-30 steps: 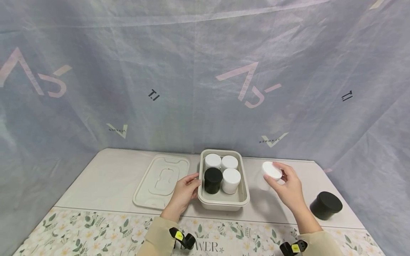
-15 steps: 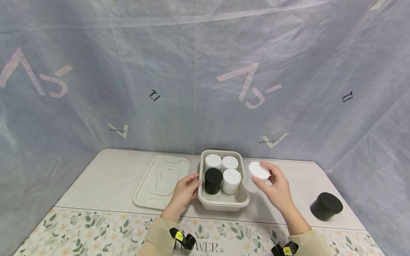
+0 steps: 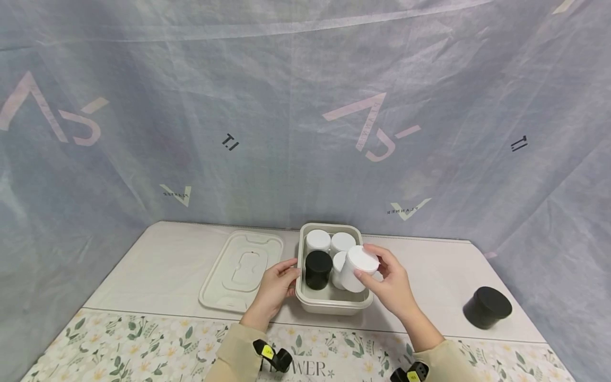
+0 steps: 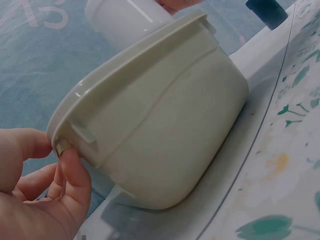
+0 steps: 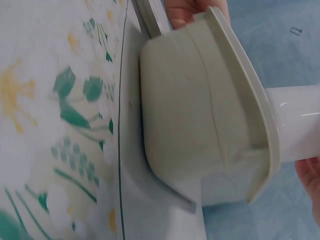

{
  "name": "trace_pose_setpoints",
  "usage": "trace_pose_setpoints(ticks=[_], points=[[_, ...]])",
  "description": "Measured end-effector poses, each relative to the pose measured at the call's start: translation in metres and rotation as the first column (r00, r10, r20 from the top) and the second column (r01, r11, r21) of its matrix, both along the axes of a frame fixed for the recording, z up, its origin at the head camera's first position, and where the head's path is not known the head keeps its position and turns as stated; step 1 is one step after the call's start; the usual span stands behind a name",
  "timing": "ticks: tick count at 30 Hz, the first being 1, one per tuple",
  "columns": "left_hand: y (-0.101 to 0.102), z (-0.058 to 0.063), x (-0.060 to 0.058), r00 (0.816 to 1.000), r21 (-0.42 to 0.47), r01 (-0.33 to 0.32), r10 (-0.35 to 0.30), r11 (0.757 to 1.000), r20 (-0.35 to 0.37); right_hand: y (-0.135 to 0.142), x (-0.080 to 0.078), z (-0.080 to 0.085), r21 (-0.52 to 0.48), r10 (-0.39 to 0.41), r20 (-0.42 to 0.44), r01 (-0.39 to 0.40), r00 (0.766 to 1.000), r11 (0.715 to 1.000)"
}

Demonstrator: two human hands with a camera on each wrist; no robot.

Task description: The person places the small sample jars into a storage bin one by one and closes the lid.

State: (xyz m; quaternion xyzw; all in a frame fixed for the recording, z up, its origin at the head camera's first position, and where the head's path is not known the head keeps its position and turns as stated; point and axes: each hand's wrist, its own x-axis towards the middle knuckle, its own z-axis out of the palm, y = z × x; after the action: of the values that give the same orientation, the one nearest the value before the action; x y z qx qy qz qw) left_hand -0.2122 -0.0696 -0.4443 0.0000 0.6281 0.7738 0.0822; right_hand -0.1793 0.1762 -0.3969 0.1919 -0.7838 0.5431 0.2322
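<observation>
With thumb and fingers my left hand [image 3: 278, 283] pinches the left rim of a beige plastic bin [image 3: 329, 307]; the left wrist view shows that grip at the rim [image 4: 90, 90]. My right hand [image 3: 392, 281] holds a white lidded jar [image 3: 359, 265] by its top, tilted, over the bin's right side. In the right wrist view this white jar [image 5: 300, 122] stands out above the rim, with fingertips under one side. Inside the bin are a black jar [image 3: 317, 269] and white jars at the back left [image 3: 317, 240], back right [image 3: 342, 242] and front right [image 3: 338, 269], the last partly hidden.
A beige lid [image 3: 242, 270] lies flat left of the bin. Another black jar [image 3: 487, 307] stands at the far right of the table. A flowered cloth [image 3: 157, 345] covers the front, and a grey-blue curtain [image 3: 286, 116] hangs behind.
My right hand has carried the white jar leftward from the right of the bin to above its right side. The left hand has stayed at the rim.
</observation>
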Motion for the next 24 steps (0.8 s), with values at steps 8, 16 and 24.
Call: trace_pose_setpoints(ticks=[8,16,24], points=[[0.002,-0.012,-0.006,1.000,-0.006,-0.018,0.018,1.000,-0.004,-0.013,-0.003,-0.009,0.016,0.074,0.017,-0.075,0.997,0.997],[0.002,-0.011,-0.005,1.000,-0.005,-0.018,0.018,1.000,-0.009,-0.036,0.012,0.012,0.108,0.098,0.023,-0.100,0.995,0.989],[0.002,-0.011,-0.005,1.000,-0.006,-0.028,0.028,1.000,-0.012,-0.040,-0.001,-0.014,0.246,0.123,0.008,-0.121,0.992,0.962]])
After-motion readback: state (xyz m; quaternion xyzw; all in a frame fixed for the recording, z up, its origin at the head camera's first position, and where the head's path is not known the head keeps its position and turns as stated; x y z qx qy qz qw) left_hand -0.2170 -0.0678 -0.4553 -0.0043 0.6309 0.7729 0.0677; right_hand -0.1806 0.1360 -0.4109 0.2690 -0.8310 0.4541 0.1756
